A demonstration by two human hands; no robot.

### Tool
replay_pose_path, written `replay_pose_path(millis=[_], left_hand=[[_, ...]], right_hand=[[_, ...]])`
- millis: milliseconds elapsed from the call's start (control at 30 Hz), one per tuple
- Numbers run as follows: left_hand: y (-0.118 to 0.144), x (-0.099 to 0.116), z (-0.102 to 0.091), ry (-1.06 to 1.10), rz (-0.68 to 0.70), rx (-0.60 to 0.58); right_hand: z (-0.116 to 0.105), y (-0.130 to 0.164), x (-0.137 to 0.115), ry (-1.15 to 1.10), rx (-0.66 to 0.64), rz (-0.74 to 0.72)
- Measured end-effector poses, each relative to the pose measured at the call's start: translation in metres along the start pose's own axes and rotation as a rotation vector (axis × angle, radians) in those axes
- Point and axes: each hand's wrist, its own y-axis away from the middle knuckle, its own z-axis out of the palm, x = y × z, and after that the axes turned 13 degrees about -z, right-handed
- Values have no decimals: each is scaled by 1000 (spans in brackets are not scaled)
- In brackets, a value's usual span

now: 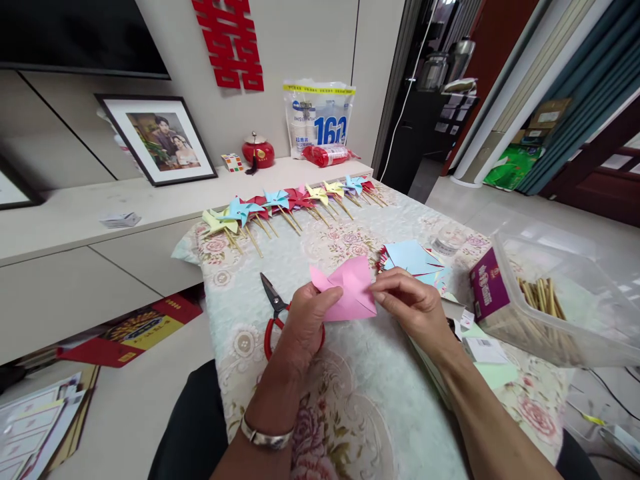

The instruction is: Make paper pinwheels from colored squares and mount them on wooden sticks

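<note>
A square of pink paper (353,290) with slits cut from its corners is held above the flowered tablecloth. My left hand (313,310) is closed on its left side, the thumb pressing near the middle, where one corner bends up. My right hand (413,300) pinches the paper's right corner between thumb and fingers. Beneath my left hand lie scissors (275,303) with red handles, the blades pointing away from me. Past my right hand is a stack of cut blue paper (410,257), partly covered by the hand.
Finished paper pinwheels (277,200) on sticks line the table's far edge. At right stand a clear plastic box (540,320) holding sticks (543,297) and a clear round container (450,239). Green paper (495,375) and a small white box (484,350) lie near my right forearm.
</note>
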Motion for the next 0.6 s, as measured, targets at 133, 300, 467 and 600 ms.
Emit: replay_pose_path(millis=[133,300,467,600], left_hand=[[1,1,0,-18,21,18],[0,-1,0,-92,69,72],[3,1,5,-149,53,100],[6,3,9,-207,35,69]], right_hand=[[2,0,-2,146,-193,-126],[3,0,1,160,-260,-137],[3,-1,-2,137,-287,-43],[5,-2,-4,135,-302,84]])
